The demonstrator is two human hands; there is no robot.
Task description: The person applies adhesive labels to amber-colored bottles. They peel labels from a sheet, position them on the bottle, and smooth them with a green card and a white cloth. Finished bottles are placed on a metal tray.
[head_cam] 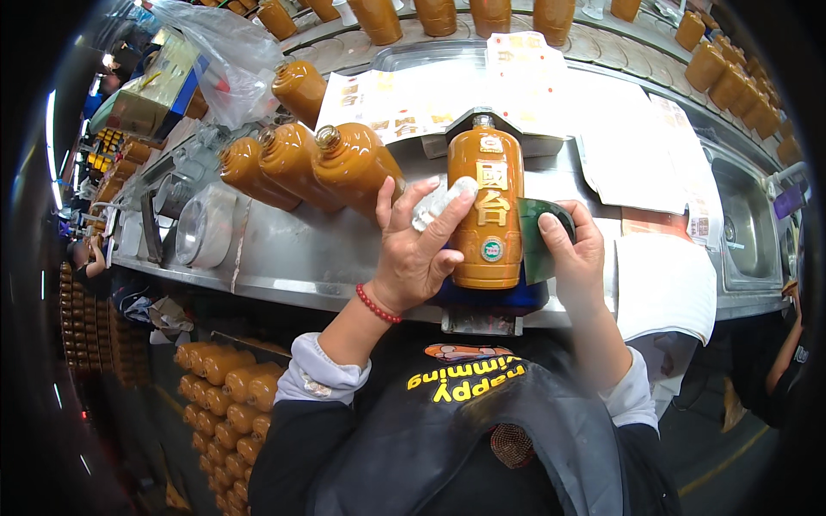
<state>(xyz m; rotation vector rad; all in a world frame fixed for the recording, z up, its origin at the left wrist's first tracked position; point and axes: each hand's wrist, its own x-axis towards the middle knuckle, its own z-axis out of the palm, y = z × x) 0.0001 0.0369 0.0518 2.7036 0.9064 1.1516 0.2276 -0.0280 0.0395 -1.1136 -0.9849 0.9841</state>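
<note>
An amber-brown glazed bottle (487, 258) lies in a holder before me, its neck pointing away, with raised gold characters and a round green emblem on its face. On its left side is my left hand (419, 242), a white wad of cloth or tissue (445, 203) held between its fingers against the bottle. My right hand (574, 242) grips a dark green, flexible sheet or scraper (535, 245) by its curved edge, at the bottle's right side. Several similar bottles (355, 161) stand to the left of my left hand.
Decal sheets (400, 103) and white paper (632, 148) lie behind and to the right. A clear plastic tub (206, 222) stands left, a metal sink (752, 226) right. Bottles line the conveyor (594, 42) at the back. More bottles (226, 393) are stacked below left. Other people are at both edges.
</note>
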